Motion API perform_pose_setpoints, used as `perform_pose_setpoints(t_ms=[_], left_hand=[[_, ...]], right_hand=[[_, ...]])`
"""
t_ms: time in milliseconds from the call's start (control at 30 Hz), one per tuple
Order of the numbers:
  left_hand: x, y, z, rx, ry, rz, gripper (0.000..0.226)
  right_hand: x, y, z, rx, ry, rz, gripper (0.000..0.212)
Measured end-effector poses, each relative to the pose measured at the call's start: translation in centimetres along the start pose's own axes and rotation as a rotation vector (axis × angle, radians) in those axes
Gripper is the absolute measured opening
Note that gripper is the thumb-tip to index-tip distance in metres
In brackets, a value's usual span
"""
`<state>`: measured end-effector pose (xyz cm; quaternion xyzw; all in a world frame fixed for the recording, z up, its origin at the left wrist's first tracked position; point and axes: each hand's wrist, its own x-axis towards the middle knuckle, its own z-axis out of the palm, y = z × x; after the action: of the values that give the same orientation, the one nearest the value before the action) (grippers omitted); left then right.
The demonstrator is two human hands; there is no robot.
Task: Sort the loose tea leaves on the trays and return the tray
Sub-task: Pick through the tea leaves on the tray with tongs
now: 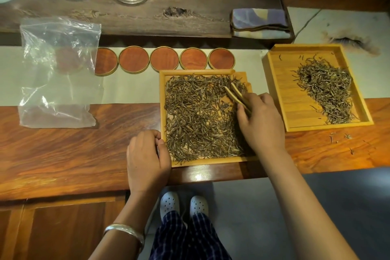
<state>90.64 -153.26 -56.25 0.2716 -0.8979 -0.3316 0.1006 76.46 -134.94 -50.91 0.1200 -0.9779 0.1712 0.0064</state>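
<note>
left hand [147,160] grip closed on near tray [166,164] edge | right hand [260,121] grip pinches tongs [237,96] over tea leaves [198,116]

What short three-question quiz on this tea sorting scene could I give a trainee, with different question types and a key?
1. True or false: the right hand holds tweezers over the near tray.
2. Multiple choice: what does the left hand do? A) grips the near tray's left edge B) lifts the bag C) rests on a coaster
3. Fill in: the leaves in the far tray lie mostly on its ____ side.

Key: 1 true; 2 A; 3 right.
</note>
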Motion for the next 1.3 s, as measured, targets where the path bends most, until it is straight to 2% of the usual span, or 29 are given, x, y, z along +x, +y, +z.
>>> perform_pose_setpoints(t_ms=[100,200,333,533,733,967,1300], left_hand=[[0.0,-0.1,0.0,0.003,-0.004,-0.010,0.008],[0.0,-0.1,0.0,-0.009,-0.010,-0.015,0.008],[0.1,0.0,0.0,-0.005,-0.005,-0.014,0.010],[0.1,0.2,-0.2,-0.002,-0.017,-0.020,0.013],[0.1,0.0,-0.1,0.011,-0.015,-0.022,0.011],[0.1,-0.1,0.0,0.017,-0.001,-0.009,0.008],[0.0,0.0,0.1,0.016,0.002,-0.007,0.008]], right_hand=[[-1.1,-1.0,-0.5,0.083,-0.004,-0.078,0.031],[-3.7,-1.8,-0.6,0.164,-0.150,-0.223,0.029],[-5.0,-1.9,-0.2,0.119,-0.309,-0.348,0.031],[-3.6,-1.7,-0.4,0.143,-0.187,-0.280,0.030],[-4.1,-1.7,-0.1,0.105,-0.266,-0.315,0.029],[-3.2,-0.6,-0.1,0.113,-0.148,-0.182,0.032],[-2.9,-0.4,-0.2,0.095,-0.114,-0.127,0.031]])
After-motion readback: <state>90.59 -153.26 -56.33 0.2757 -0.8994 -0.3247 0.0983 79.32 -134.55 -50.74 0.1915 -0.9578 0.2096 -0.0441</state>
